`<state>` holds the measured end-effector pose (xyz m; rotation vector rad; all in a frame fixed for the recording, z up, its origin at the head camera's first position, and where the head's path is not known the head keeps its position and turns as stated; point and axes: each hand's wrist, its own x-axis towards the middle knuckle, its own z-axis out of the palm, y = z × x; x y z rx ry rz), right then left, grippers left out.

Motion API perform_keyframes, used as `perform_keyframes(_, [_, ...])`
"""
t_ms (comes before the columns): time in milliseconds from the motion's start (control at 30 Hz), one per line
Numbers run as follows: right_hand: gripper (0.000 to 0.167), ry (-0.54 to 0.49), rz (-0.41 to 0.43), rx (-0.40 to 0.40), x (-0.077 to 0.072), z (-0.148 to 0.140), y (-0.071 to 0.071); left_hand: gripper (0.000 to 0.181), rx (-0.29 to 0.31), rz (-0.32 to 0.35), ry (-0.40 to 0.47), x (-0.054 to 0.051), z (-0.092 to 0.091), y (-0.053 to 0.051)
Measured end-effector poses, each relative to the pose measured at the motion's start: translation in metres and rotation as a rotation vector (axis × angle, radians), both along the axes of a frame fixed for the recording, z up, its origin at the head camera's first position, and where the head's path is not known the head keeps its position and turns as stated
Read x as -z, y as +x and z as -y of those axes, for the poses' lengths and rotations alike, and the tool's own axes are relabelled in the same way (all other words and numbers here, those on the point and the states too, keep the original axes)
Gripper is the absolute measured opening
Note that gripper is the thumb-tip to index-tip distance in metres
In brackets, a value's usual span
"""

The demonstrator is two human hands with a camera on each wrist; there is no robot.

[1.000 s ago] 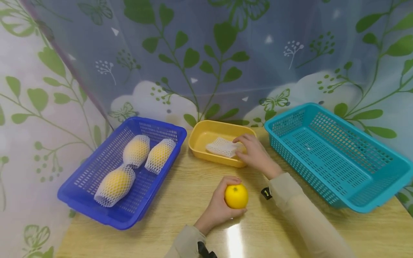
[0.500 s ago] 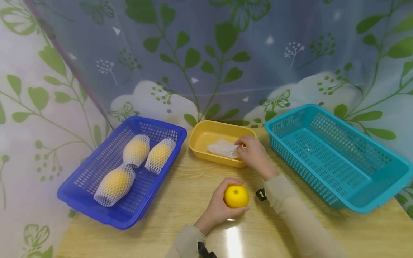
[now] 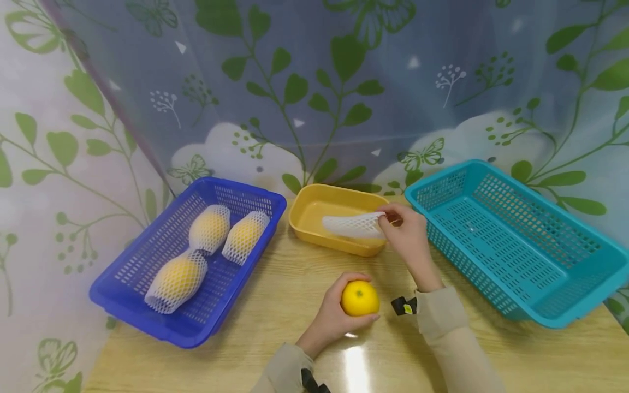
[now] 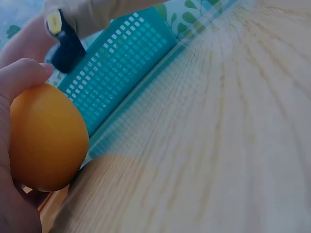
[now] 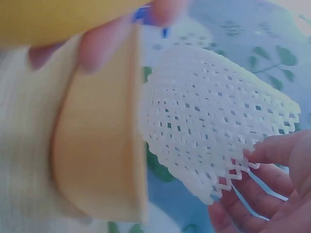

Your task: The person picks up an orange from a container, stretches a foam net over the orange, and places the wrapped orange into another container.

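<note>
A round yellow-orange fruit [image 3: 360, 298], like an orange, is gripped by my left hand [image 3: 331, 314] just above the wooden table. Thumb and fingers curve round its sides; the left wrist view shows the same fruit [image 4: 48, 138] up close. My right hand [image 3: 409, 240] pinches one end of a white foam net sleeve [image 3: 354, 225], which stretches leftward over the yellow bin [image 3: 314, 239]. In the right wrist view the mesh sleeve [image 5: 204, 111] hangs flattened from the fingertips, its jagged edge held between thumb and fingers.
On the left stands a blue basket [image 3: 216, 322] with three yellow fruits in foam nets, one of them a netted fruit [image 3: 177, 278] near its front. A teal basket [image 3: 496, 267] is at the right. Behind everything hangs a leaf-patterned cloth [image 3: 275, 109].
My right hand has taken hold of the foam net sleeve and lifted it up from the yellow bin's floor. My left hand and the fruit have stayed almost still.
</note>
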<state>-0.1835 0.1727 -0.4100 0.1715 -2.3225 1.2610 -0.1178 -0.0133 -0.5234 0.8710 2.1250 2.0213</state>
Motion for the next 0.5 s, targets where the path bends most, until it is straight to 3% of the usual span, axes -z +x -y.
perform_keyframes(200, [0.011,-0.116,-0.006,-0.044,-0.016,-0.004,0.023,0.066,0.025,-0.019,0.0,0.0,0.0,0.001])
perform_keyframes(500, [0.012,-0.229,0.026,-0.151,-0.036,-0.008,0.042,0.065,0.033,-0.044,-0.001,0.001,0.0,-0.001])
